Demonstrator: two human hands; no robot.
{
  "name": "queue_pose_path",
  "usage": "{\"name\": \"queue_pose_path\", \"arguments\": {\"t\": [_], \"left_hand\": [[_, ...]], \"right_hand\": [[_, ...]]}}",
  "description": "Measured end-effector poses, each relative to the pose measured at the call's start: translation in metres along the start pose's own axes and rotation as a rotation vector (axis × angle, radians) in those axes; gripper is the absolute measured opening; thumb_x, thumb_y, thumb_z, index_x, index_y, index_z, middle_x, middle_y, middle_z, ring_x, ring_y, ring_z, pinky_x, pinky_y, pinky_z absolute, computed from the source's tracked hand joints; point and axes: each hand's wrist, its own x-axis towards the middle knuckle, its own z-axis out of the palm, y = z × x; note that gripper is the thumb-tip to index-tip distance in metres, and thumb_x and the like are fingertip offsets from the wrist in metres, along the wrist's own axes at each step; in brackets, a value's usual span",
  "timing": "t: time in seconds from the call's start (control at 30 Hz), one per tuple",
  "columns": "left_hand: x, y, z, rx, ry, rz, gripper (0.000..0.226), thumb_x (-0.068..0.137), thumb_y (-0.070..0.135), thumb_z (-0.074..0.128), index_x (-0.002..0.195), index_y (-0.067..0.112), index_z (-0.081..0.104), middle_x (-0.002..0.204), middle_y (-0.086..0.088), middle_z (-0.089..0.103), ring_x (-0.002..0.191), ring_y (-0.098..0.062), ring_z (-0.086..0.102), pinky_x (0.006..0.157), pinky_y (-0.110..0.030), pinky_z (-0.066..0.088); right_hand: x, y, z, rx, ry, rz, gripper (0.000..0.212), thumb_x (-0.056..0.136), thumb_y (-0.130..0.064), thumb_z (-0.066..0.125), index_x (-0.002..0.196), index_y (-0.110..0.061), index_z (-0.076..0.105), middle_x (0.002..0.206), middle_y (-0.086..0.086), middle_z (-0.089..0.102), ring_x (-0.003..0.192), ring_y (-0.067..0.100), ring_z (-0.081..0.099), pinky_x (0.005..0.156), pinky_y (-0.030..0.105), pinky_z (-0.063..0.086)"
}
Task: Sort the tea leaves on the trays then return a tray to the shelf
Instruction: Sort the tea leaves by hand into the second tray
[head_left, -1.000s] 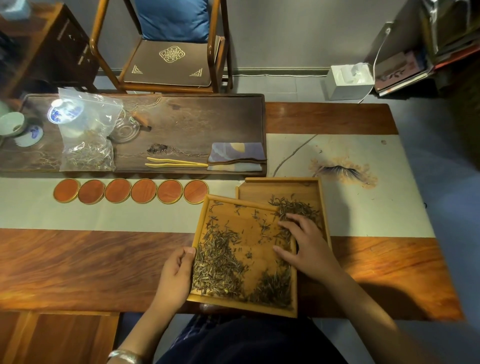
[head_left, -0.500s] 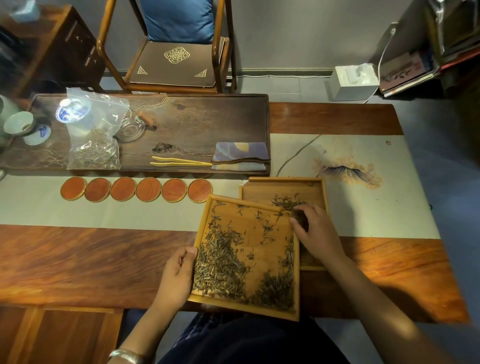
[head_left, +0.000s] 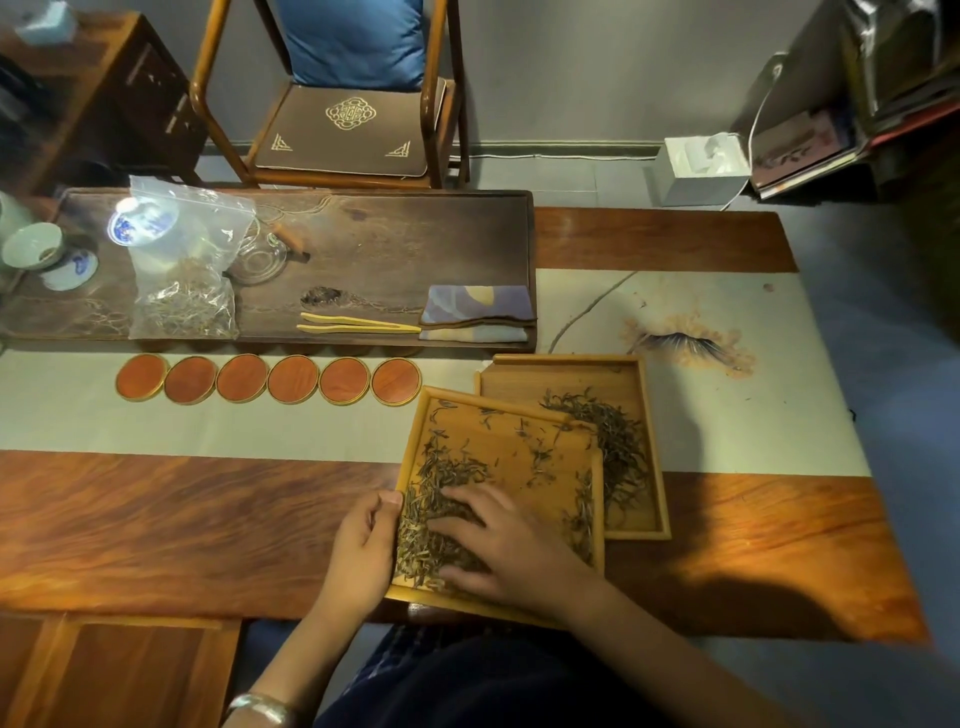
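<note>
Two shallow wooden trays sit at the near edge of the bench, overlapping. The near tray lies on top, its long axis running from about 6 to 12 o'clock with a slight clockwise tilt, its far right corner resting over the left side of the far tray, which lies square to the bench at about 1 o'clock from it. Tea leaves are heaped along the near tray's left side, with a thinner line down its right edge and loose bits scattered across the middle; a second curved pile of leaves lies in the far tray. The left hand grips the near tray's left rim, thumb over the edge. The right hand lies flat on the heap with fingers spread and fairly straight, pointing toward 9 o'clock, pressing on the leaves. At 11 o'clock a row of six round wooden coasters sits on a pale table runner. Beyond them a dark tea board holds bamboo tongs, a folded cloth, a clear plastic bag of leaves and porcelain cups. A wooden chair with a blue cushion stands at 12 o'clock.
</note>
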Motion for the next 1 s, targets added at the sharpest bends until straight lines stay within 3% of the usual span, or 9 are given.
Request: {"name": "queue_pose_path", "arguments": {"t": [0.23, 0.6, 0.83, 1.0], "left_hand": [[-0.003, 0.0, -0.003, -0.03, 0.007, -0.009, 0.029, 0.101, 0.02, 0.042, 0.085, 0.011, 0.065, 0.078, -0.001, 0.07, 0.072, -0.003, 0.064, 0.063, -0.011, 0.044], [-0.001, -0.001, -0.007, 0.0, -0.002, 0.008, 0.03, 0.1, 0.019, 0.043, 0.081, 0.009, 0.064, 0.07, 0.002, 0.066, 0.064, -0.001, 0.059, 0.059, -0.011, 0.042], [0.003, -0.002, -0.011, 0.021, 0.002, 0.001, 0.033, 0.101, 0.018, 0.041, 0.084, -0.001, 0.062, 0.078, -0.018, 0.063, 0.064, -0.005, 0.056, 0.059, -0.013, 0.041], [0.005, -0.001, -0.014, 0.021, 0.003, -0.002, 0.032, 0.101, 0.018, 0.042, 0.084, 0.003, 0.064, 0.08, -0.016, 0.065, 0.066, -0.006, 0.058, 0.058, -0.011, 0.043]], "right_hand": [[-0.006, 0.018, -0.008, 0.001, 0.157, 0.085, 0.033, 0.094, -0.035, 0.051, 0.123, -0.019, 0.057, 0.138, 0.003, 0.048, 0.129, 0.02, 0.04, 0.101, 0.039, 0.044], [-0.011, 0.045, -0.015, -0.002, 0.233, 0.199, 0.028, 0.092, -0.025, 0.058, 0.118, -0.015, 0.062, 0.124, 0.003, 0.054, 0.119, 0.02, 0.047, 0.095, 0.031, 0.043], [-0.011, 0.049, -0.025, 0.072, 0.311, 0.274, 0.031, 0.092, -0.026, 0.057, 0.121, -0.014, 0.059, 0.119, 0.002, 0.054, 0.115, 0.016, 0.048, 0.091, 0.026, 0.043], [-0.016, 0.057, -0.028, 0.086, 0.369, 0.356, 0.022, 0.092, -0.019, 0.059, 0.111, -0.01, 0.063, 0.107, 0.003, 0.056, 0.103, 0.016, 0.053, 0.084, 0.021, 0.042]]}}
